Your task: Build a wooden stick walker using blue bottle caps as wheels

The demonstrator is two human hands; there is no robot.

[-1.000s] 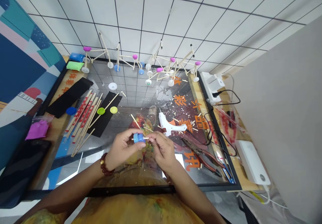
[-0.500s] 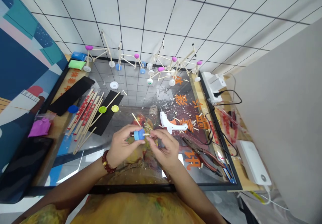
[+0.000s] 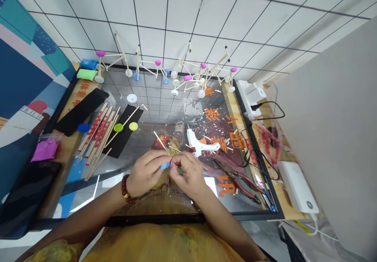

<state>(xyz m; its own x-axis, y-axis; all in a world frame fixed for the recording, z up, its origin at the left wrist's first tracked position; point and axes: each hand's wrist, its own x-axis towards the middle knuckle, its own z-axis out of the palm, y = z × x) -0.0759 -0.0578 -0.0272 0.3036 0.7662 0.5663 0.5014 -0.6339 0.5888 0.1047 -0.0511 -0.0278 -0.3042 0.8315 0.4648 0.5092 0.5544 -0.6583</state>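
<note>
My left hand (image 3: 149,172) is closed around a small blue bottle cap (image 3: 165,165), mostly covered by its fingers. Pressed up against it from the right, my right hand (image 3: 187,174) pinches with thumb and fingertips; what lies in that pinch is hidden. Both hands meet above the glass tabletop. Just beyond the fingers lie thin wooden sticks (image 3: 160,139). A white hot glue gun (image 3: 202,144) with an orange trigger rests to the right of them, and pliers (image 3: 238,181) with red handles lie beside my right forearm.
Stick frames with pink clay and cap wheels (image 3: 188,78) stand along the back wall. To the left are bundled sticks (image 3: 98,136), black strips (image 3: 82,111), loose caps (image 3: 133,126), a purple clay bag (image 3: 45,149) and a phone (image 3: 28,199). Cords and a power strip (image 3: 250,97) are right.
My fingers have closed in over the blue cap, covering much of it. The right hand has moved slightly left against it; the short stick end seen at the cap before is now hidden.
</note>
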